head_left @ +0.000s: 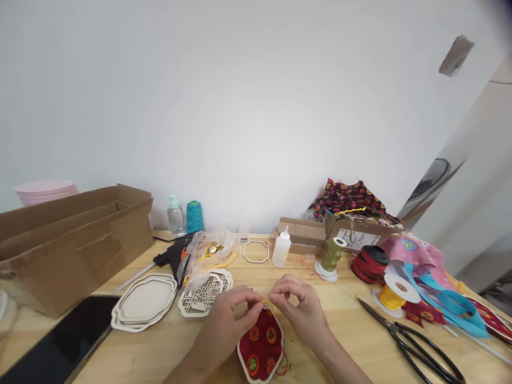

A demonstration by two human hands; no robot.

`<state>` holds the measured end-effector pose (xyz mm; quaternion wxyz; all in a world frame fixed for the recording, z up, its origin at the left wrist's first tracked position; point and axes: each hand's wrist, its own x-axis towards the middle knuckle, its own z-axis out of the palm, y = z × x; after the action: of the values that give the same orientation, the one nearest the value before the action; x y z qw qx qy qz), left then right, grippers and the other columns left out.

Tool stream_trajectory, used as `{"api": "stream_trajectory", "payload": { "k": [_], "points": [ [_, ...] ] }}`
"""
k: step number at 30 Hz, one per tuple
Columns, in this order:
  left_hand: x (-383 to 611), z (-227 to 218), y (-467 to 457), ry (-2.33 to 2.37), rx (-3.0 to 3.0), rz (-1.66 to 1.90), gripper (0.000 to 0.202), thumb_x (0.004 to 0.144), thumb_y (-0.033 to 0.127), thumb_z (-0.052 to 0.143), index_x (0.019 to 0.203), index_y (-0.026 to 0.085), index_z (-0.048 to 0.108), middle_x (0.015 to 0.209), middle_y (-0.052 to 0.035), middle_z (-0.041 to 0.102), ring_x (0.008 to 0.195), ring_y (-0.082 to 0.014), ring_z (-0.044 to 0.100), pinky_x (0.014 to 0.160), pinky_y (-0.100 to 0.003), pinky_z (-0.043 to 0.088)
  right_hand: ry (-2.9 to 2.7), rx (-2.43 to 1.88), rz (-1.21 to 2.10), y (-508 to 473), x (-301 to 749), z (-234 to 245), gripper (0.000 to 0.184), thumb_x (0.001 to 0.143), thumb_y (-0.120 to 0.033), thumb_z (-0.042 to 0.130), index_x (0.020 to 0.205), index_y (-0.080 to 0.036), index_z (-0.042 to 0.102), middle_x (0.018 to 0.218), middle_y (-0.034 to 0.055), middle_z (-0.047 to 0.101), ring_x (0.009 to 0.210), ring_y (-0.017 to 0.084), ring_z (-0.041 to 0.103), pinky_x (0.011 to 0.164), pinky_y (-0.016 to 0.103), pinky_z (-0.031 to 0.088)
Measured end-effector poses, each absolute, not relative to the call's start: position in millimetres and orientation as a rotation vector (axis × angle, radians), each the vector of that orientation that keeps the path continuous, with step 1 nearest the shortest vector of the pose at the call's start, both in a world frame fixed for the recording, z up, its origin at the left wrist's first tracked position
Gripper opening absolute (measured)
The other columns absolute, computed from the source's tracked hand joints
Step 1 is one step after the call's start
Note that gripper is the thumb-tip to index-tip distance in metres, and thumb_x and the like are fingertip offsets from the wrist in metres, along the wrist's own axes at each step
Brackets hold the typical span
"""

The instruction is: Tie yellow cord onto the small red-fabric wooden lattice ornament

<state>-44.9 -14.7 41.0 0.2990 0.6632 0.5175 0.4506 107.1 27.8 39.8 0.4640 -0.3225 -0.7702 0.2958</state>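
Observation:
A red fabric-covered ornament (261, 348) with round flower prints and a white edge lies on the wooden table (352, 330) in front of me. My left hand (230, 314) and my right hand (302, 309) meet just above its top edge. Both pinch a thin yellow cord (265, 303) between thumb and fingers. A thin red cord trails out beside the ornament's right side.
White wooden cut-out frames (144, 300) and lattice pieces (206, 293) lie left of my hands, a glue gun (173, 258) behind them. A cardboard box (72, 240) stands far left, a dark tablet (68, 341) near it. Glue bottle (281, 248), ribbon spools (394, 293) and black scissors (412, 341) lie right.

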Motion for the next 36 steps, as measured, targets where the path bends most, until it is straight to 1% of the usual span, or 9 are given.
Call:
{"api": "stream_trajectory", "payload": {
  "k": [4,7,10,13,17,21,25,30,36],
  "points": [
    [-45.3,37.5,-12.1,1.33,1.518,1.222,0.015,0.074,0.026,0.049,0.069,0.018,0.061,0.068,-0.0002,0.062,0.065,-0.0148,0.055,0.061,-0.022,0.041,-2.026,-0.683,0.559,26.6,111.3,39.9,0.009,0.072,-0.019,0.055,0.066,-0.018,0.061,0.062,0.0012,0.055,0.061,0.013,0.048,0.058,0.026,0.037],
    [-45.2,36.0,-11.1,1.242,1.32,1.242,0.015,0.072,0.029,0.051,0.067,0.017,0.059,0.063,0.0013,0.06,0.06,-0.0127,0.053,0.056,-0.02,0.041,-2.06,-0.709,0.491,28.9,112.9,38.2,0.009,0.074,-0.019,0.053,0.067,-0.018,0.06,0.064,0.0018,0.055,0.063,0.014,0.048,0.059,0.026,0.036],
    [-44.7,35.3,-11.5,1.172,1.227,1.253,0.015,0.07,0.028,0.054,0.064,0.015,0.059,0.058,0.0027,0.057,0.055,-0.0102,0.051,0.051,-0.018,0.039,-1.992,-0.792,0.538,32.8,113.3,37.2,0.011,0.075,-0.019,0.052,0.066,-0.018,0.057,0.063,0.0012,0.054,0.061,0.013,0.047,0.057,0.025,0.036],
    [-43.9,33.3,-12.3,1.106,1.234,1.191,0.014,0.069,0.026,0.056,0.064,0.014,0.059,0.056,0.0024,0.057,0.052,-0.0094,0.049,0.048,-0.017,0.037,-1.921,-0.835,0.596,34.8,113.7,38.8,0.013,0.075,-0.019,0.051,0.063,-0.017,0.056,0.06,0.0,0.052,0.057,0.012,0.046,0.054,0.024,0.036],
    [-43.2,29.8,-11.7,1.13,1.246,1.112,0.015,0.069,0.026,0.055,0.063,0.013,0.059,0.053,0.0025,0.056,0.048,-0.0089,0.047,0.045,-0.018,0.035,-1.884,-0.774,0.63,31.5,115.7,43.7,0.013,0.074,-0.019,0.052,0.062,-0.017,0.055,0.06,-0.0002,0.051,0.058,0.012,0.046,0.054,0.024,0.036],
    [-43.1,30.2,-10.0,1.189,1.21,1.129,0.017,0.069,0.027,0.055,0.063,0.012,0.06,0.052,0.0024,0.056,0.049,-0.0092,0.048,0.046,-0.018,0.035,-1.909,-0.69,0.655,27.6,117.9,47.6,0.01,0.073,-0.019,0.054,0.064,-0.017,0.055,0.061,-0.0001,0.05,0.06,0.012,0.046,0.056,0.024,0.036],
    [-42.8,31.7,-9.1,1.194,1.152,1.142,0.017,0.069,0.028,0.055,0.065,0.012,0.061,0.055,0.0017,0.059,0.051,-0.0098,0.05,0.048,-0.018,0.037,-1.893,-0.722,0.691,28.3,119.0,48.0,0.012,0.075,-0.02,0.052,0.063,-0.017,0.053,0.062,-0.0002,0.049,0.06,0.012,0.045,0.057,0.024,0.035],
    [-43.2,30.0,-8.0,1.215,1.158,1.182,0.018,0.068,0.029,0.056,0.065,0.012,0.062,0.053,0.0022,0.059,0.05,-0.0093,0.049,0.048,-0.018,0.037,-1.904,-0.696,0.794,28.3,118.7,47.6,0.011,0.075,-0.02,0.051,0.064,-0.017,0.051,0.065,0.0002,0.048,0.064,0.013,0.046,0.06,0.025,0.036],
    [-44.5,29.7,-9.2,1.205,1.145,1.231,0.017,0.068,0.028,0.057,0.064,0.013,0.062,0.054,0.0019,0.06,0.051,-0.0093,0.05,0.048,-0.017,0.038,-1.967,-0.717,0.773,25.9,116.4,45.6,0.009,0.074,-0.02,0.051,0.065,-0.016,0.052,0.062,-0.0002,0.05,0.06,0.012,0.045,0.057,0.024,0.036]
  ]
}}
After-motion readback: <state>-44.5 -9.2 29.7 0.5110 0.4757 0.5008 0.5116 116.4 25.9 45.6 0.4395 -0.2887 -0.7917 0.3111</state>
